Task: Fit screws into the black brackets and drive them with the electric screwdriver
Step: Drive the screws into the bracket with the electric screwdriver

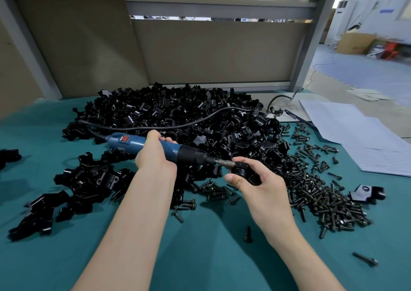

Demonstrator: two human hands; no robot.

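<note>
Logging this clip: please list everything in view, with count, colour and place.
electric screwdriver: one, blue and black, above table centre
held bracket: one, black, at the screwdriver's bit
bracket pile: many, black, table centre and left
screws: heap, dark, table right
stray screws: two, dark, table front
cable: one, black, over the bracket pile
papers: several sheets, white, far right
table: one, teal top
left hand: grips the electric screwdriver
right hand: grips the held bracket

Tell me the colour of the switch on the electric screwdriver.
The switch is red, set in the blue body of the electric screwdriver; the head view shows it.
</note>
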